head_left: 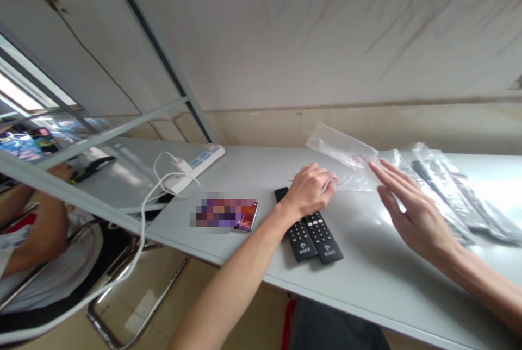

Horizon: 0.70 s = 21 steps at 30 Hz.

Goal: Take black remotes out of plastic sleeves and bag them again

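Observation:
Above two black remote controls [323,241] lying side by side on the desk, my left hand [310,189] is closed with curled fingers, pinching an edge of clear plastic. This plastic is part of an unfilled clear bag [340,146] that stretches to the right, with a small reddish mark on it. My right hand [420,219] has its fingers stretched out, their tips close to the bag's right end; whether they touch it I cannot tell. Behind and right of that hand lie several clear bags [448,187] with dark remote-like items inside. My left hand and wrist partly cover the remotes' upper parts.
A phone [247,217] with a lit screen, partly pixelated, lies left of the remotes. A white power strip [198,168] with a white cable [142,214] sits by the metal frame [155,29]. Beyond it, another person's arm [44,225] shows at a neighbouring desk.

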Available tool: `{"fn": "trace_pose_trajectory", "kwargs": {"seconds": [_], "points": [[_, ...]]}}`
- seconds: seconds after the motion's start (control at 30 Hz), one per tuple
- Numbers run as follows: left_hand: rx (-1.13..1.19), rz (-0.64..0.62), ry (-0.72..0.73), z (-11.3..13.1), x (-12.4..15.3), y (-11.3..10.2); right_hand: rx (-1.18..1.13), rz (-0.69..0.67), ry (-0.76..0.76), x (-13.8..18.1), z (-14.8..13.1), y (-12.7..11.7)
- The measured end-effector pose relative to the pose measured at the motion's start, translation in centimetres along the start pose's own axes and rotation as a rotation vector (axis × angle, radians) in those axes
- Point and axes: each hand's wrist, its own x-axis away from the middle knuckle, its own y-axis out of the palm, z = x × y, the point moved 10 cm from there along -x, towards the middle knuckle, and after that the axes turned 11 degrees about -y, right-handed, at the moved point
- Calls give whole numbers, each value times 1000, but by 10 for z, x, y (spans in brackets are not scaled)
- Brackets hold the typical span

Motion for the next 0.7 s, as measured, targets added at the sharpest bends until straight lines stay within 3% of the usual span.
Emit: {"fn": "trace_pose_trajectory", "kwargs": {"seconds": [0.27, 0.4, 0.7], "points": [[100, 64, -13, -3, 1, -14, -121, -92, -67, 2, -14, 16], [178, 77, 51, 3, 2, -20, -149, -153, -85, 3, -17, 24], [160, -23, 225, 25, 9, -8, -207, -311, -75, 22, -8, 45]]}}
